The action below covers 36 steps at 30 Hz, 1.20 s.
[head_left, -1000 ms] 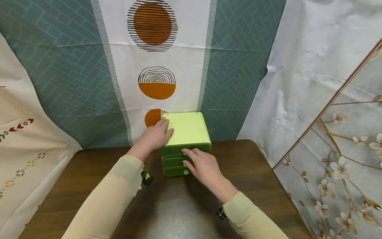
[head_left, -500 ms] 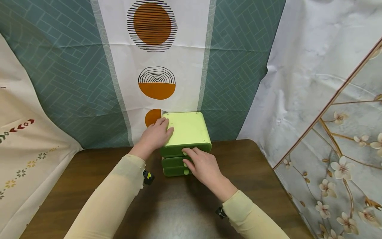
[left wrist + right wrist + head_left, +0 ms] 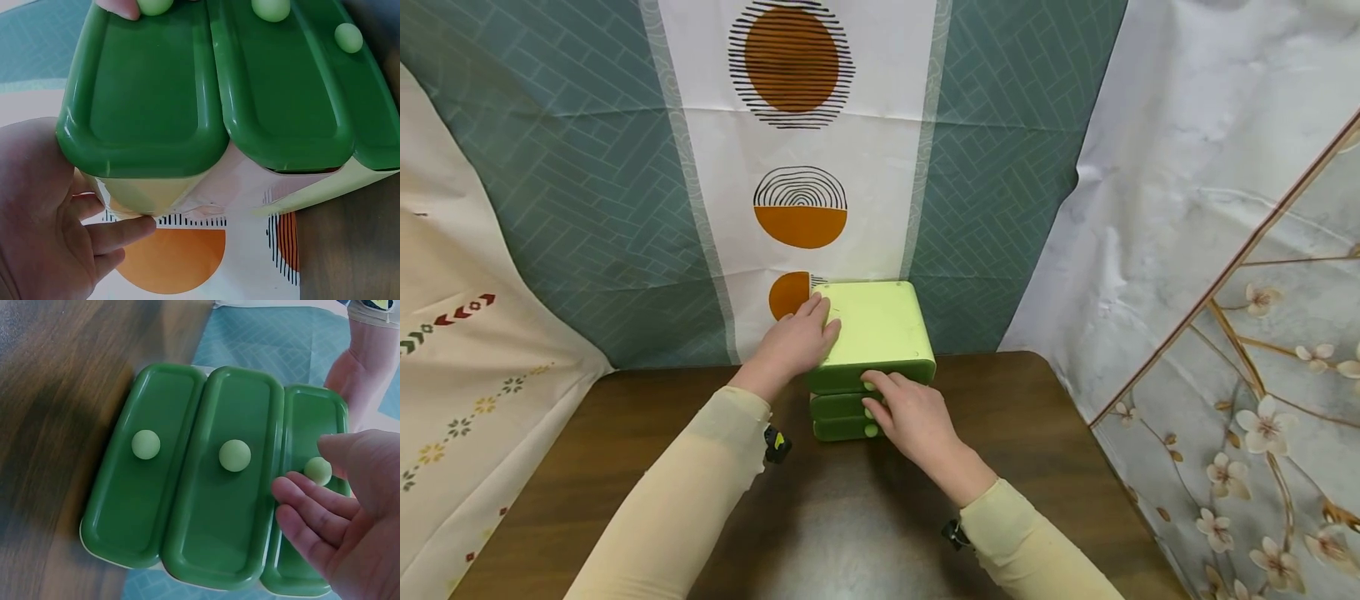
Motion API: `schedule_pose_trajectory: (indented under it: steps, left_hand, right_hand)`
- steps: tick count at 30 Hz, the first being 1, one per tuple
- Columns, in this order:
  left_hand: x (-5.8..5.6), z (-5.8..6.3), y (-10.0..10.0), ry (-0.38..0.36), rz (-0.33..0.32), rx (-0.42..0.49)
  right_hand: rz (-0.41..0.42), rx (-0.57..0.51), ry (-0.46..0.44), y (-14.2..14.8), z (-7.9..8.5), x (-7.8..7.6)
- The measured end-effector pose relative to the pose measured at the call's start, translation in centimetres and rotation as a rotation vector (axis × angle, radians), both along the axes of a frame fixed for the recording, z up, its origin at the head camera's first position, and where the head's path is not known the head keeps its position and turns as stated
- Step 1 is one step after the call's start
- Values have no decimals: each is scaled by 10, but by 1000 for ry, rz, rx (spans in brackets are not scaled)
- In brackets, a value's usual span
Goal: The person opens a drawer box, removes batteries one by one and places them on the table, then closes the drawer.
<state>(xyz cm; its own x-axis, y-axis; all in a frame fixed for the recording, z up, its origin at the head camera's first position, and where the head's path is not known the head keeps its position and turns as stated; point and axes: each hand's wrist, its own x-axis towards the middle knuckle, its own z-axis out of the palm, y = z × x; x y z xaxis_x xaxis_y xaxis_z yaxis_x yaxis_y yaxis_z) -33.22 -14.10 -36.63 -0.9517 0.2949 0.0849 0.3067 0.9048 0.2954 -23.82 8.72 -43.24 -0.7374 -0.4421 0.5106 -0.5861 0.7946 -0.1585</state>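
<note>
A small three-drawer cabinet, with a pale yellow-green top [image 3: 876,321] and dark green drawer fronts [image 3: 215,506], stands against the back cloth. Each front carries a round pale-green knob [image 3: 235,455]. My left hand [image 3: 793,342] rests on the cabinet's upper left edge; its fingers [image 3: 125,235] look fairly straight along the shell in the left wrist view. At the top drawer, my right hand [image 3: 917,417] has thumb and fingers around the top knob [image 3: 317,470], pinching it. That knob is partly hidden by the fingers in the head view.
Brown wooden table [image 3: 850,525] lies under the cabinet. A patterned cloth [image 3: 1007,208] hangs close behind, with a floral cloth [image 3: 1240,467] at the right and a cream cloth [image 3: 475,350] at the left.
The head view has shifted slightly, so the scene sits a little further right. Both hands keep their places on the cabinet, and no drawer movement is visible.
</note>
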Motion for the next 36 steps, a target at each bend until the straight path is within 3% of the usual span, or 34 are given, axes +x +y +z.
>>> schedule_pose_trajectory:
  steps: [36]
  left_hand:
    - [-1, -1, 0, -19, 11, 14]
  right_hand:
    - [-5, -75, -2, 0, -2, 5]
